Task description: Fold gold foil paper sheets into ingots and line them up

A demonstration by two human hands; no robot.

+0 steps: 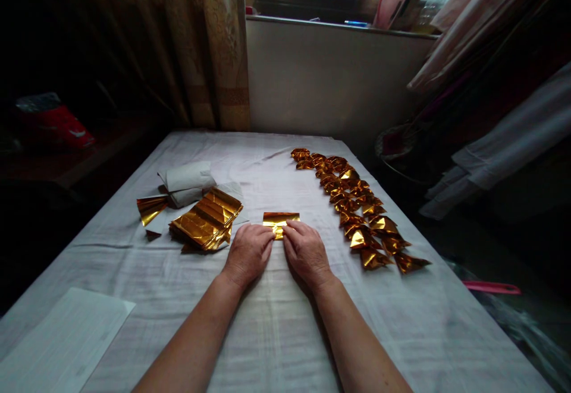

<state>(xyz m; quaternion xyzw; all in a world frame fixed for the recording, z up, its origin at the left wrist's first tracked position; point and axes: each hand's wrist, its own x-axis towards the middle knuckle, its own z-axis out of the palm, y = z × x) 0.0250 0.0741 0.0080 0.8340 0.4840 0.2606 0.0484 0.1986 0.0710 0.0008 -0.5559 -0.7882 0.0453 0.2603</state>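
A small sheet of gold foil paper [281,217] lies on the white cloth in front of me, its near edge rolled or folded. My left hand [250,249] has its curled fingers on the sheet's left side. On the right side my right hand [307,250] grips it the same way, thumbs close together. Fingertips of both hands are partly hidden. Left of my hands sits a stack of gold foil sheets [207,219]. To the right, folded gold foil pieces [361,238] run in two rows toward the back.
The white cloth [276,333] covers the table. Crumpled white paper [187,182] lies behind the stack, and a white sheet [66,339] at the near left. A curtain [223,48] hangs at the back, hanging clothes [513,131] at right. A pink handle [491,288] shows beyond the right edge.
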